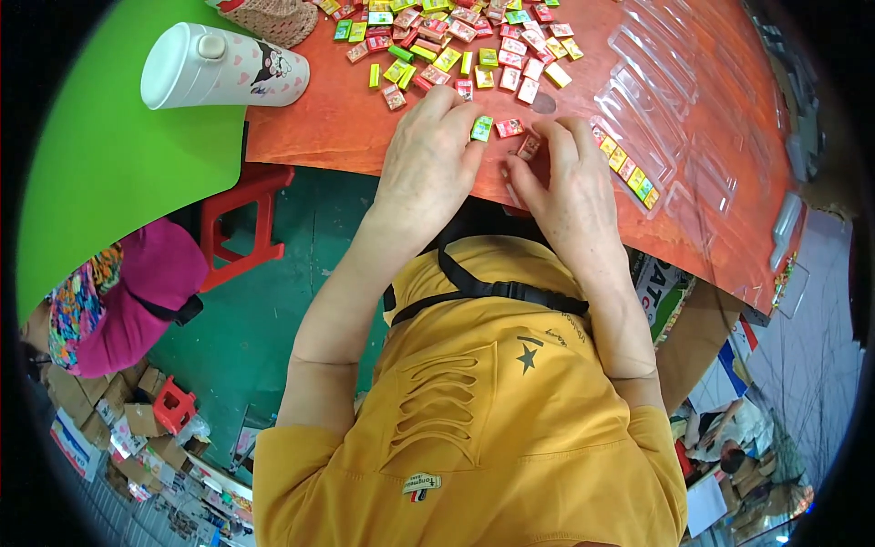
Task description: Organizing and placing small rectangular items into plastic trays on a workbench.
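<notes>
In the head view, your left hand (pixel 427 150) is curled nearly closed, pinching a small green-and-yellow box (pixel 481 129) between thumb and forefinger above the red tabletop (pixel 319 137). Your right hand (pixel 576 178) is half open, thumb and fingertips around a small dark-red box (pixel 529 147); you cannot tell whether it is gripped. Between your hands lies a small bright-red box (pixel 509 129). Beyond them spreads a pile of little multicoloured boxes (pixel 447 59); beside your right hand, a row of coloured boxes (pixel 628 170) sits in clear plastic.
</notes>
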A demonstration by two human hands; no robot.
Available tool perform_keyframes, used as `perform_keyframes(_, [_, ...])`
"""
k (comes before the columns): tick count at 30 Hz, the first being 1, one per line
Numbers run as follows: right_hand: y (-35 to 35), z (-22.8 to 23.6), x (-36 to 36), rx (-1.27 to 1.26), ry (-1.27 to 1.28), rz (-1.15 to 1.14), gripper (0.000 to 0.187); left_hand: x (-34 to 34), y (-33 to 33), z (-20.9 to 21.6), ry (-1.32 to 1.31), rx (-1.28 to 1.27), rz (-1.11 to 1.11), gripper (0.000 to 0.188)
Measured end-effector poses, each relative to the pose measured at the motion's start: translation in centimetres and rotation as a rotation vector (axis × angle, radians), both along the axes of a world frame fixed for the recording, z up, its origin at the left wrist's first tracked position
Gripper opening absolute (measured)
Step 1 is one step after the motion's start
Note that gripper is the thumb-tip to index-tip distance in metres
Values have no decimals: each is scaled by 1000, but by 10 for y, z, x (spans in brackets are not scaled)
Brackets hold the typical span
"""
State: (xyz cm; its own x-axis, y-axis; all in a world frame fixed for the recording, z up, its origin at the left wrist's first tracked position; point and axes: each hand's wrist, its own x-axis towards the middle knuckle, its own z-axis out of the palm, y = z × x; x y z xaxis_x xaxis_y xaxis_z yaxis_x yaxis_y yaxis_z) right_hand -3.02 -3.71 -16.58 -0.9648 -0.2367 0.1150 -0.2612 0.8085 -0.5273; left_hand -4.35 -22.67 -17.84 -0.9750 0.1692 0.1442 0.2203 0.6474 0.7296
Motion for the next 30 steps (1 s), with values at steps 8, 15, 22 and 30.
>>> perform_keyframes(8, [-10,-3,-20,188,125,56,36,-4,-7,-1,-45,-18,-70,39])
perform_keyframes(15, [7,15,-15,-56,63,139,38,-1,-8,9,-11,-19,-45,42])
perform_keyframes(22, [-3,-2,-6,-65,9,154,42,1,1,10,-23,-126,-71,45])
perform_keyframes(30, [-11,0,-17,-160,-44,167,35,8,8,-2,16,-137,63,33])
